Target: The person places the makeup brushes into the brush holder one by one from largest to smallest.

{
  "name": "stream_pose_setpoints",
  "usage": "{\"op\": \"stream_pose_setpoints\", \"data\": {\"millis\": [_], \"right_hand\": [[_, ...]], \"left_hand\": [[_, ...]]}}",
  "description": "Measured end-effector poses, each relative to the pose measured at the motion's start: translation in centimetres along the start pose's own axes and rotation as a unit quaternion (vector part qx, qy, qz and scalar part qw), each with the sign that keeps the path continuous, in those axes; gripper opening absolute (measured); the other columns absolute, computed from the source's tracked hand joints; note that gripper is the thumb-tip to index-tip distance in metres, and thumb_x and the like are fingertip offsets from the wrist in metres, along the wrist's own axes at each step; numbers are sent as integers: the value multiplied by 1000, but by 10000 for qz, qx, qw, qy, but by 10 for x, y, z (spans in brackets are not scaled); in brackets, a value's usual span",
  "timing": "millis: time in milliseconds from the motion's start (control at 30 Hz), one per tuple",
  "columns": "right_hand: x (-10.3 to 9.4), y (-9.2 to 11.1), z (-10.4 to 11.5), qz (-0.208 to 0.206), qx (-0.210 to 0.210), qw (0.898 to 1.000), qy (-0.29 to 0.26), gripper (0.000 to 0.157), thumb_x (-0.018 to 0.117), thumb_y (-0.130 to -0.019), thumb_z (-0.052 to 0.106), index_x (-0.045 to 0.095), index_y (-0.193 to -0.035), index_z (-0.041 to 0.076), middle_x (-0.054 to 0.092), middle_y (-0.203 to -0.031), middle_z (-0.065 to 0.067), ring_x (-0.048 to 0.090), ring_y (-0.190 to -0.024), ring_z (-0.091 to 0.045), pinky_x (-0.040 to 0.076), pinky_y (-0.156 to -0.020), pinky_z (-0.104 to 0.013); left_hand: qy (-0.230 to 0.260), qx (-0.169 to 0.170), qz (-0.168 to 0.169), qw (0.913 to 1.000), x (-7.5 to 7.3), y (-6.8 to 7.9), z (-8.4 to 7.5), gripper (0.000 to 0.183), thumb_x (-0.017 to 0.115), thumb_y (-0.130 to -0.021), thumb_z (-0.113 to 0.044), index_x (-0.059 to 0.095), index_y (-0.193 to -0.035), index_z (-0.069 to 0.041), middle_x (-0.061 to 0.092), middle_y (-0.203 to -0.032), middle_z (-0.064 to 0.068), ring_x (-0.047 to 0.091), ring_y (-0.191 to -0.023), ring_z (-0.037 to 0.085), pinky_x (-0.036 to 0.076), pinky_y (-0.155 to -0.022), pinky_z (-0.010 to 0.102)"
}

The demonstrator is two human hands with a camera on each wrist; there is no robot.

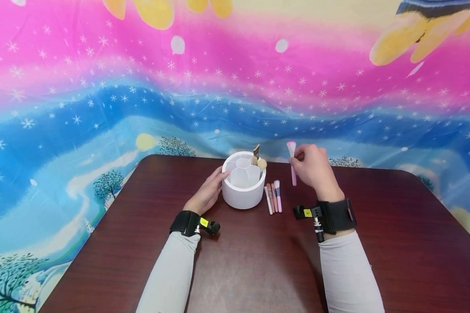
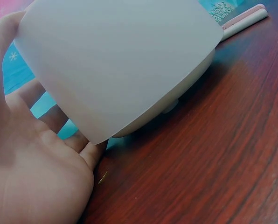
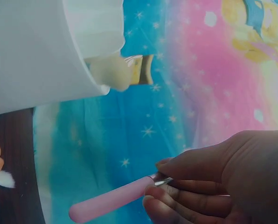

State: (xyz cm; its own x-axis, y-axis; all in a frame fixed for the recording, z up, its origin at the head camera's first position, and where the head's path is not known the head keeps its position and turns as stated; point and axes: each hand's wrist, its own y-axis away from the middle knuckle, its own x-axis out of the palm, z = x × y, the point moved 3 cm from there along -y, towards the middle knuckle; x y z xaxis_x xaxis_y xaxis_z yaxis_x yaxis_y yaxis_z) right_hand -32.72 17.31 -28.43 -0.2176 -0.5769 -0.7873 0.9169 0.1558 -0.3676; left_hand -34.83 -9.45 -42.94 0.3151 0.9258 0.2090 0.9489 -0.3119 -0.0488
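A white round makeup organizer [image 1: 243, 198] with inner dividers stands on the table. My left hand [image 1: 208, 191] grips its left side, thumb at the rim, and in the left wrist view the other fingers reach behind its wall [image 2: 115, 56]. Two makeup brushes, one with a cream round head [image 1: 262, 164], stick up from the organizer's right compartment. To the right, my right hand [image 1: 311, 167] pinches a pink makeup brush [image 1: 294, 177] near its metal collar, bristles up. The right wrist view shows its pink handle [image 3: 111, 200] between thumb and fingers, apart from the organizer.
Several makeup brushes [image 1: 273, 199] lie side by side on the dark wooden table [image 1: 243, 269], just right of the organizer. Behind the table's far edge hangs a colourful printed cloth [image 1: 227, 113] with snowflakes and trees.
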Motion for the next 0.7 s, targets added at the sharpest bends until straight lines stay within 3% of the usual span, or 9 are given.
{"op": "stream_pose_setpoints", "data": {"millis": [367,700], "right_hand": [[0,1,23,-684,-1071,9891,-739,8,67,-86,15,66,-86,8,66,-75,-3,59,-66,-12,48,-61,-34],[8,1,32,-67,-1135,9782,-1738,9,66,-87,14,66,-89,5,67,-77,-5,64,-66,-16,53,-57,-27]], "left_hand": [[-53,127,-154,9998,-1,-1,1,58,58,-90,-42,35,-141,-24,31,-144,-2,26,-130,9,17,-110,38],[-40,172,-44,9998,0,0,0,59,57,-91,-37,32,-143,-22,27,-147,-1,25,-130,9,16,-111,38]]}}
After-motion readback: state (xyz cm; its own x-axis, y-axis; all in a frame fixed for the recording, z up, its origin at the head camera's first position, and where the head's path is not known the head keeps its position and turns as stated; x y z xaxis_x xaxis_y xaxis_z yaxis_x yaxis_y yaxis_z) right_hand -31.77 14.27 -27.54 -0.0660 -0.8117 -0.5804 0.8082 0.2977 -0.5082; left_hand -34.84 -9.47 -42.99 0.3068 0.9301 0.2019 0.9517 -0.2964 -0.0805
